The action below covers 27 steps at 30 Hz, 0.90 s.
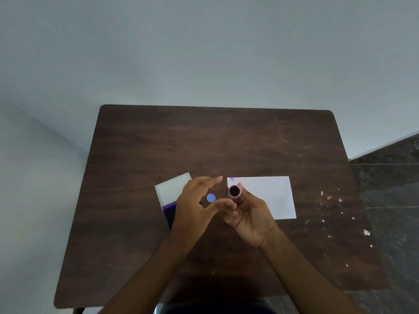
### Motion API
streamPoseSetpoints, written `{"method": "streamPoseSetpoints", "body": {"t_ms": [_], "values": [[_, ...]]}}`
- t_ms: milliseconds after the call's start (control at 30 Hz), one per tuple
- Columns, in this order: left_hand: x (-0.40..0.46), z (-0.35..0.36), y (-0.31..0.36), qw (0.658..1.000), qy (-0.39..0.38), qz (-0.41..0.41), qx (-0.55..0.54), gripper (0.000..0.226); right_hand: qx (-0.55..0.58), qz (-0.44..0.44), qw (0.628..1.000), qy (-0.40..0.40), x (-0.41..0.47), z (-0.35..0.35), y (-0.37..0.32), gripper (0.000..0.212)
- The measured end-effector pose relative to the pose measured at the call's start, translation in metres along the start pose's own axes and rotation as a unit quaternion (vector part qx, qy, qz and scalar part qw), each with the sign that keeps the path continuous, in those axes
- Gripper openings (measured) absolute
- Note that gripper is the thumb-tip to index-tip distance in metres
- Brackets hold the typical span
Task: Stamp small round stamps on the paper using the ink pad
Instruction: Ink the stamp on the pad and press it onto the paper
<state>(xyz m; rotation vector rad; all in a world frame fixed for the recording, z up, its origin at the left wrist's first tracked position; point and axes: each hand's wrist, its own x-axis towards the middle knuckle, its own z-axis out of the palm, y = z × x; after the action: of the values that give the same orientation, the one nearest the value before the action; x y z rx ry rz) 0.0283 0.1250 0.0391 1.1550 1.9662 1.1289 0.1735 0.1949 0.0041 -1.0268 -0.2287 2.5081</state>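
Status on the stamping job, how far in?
Early. Done: ink pad lies open and one purple print sits at the paper's top-left corner. In hand: right hand has a grip on a pink round stamp, face up; left hand open above a blue stamp. Left: the rest of the sheet is blank.

Lighting dim, even, cool grey cast; no hard highlights. Wall [204, 46] flat, darker toward upper corners. Soft shadow pools on table [226, 137] near bottom edge, below forearms. Paper [267, 196] brightest area, slightly washed, no glare. Left hand [195, 207] fingertips smeared by motion blur. Wide-angle distortion bows table edges outward. Overall sharpness soft, fine grain indistinct.
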Motion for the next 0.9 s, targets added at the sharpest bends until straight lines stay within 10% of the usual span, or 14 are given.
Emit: {"method": "streamPoseSetpoints", "body": {"t_ms": [167,900], "values": [[0.003,0.006,0.007,0.991,-0.084,-0.097,0.039,0.061,0.001,0.002,1.000,0.028,0.004,0.007,0.008,0.046],[-0.021,-0.010,-0.022,0.998,0.027,-0.052,0.024,0.044,-0.094,0.000,0.995,-0.043,0.015,0.006,0.019,0.035]]}}
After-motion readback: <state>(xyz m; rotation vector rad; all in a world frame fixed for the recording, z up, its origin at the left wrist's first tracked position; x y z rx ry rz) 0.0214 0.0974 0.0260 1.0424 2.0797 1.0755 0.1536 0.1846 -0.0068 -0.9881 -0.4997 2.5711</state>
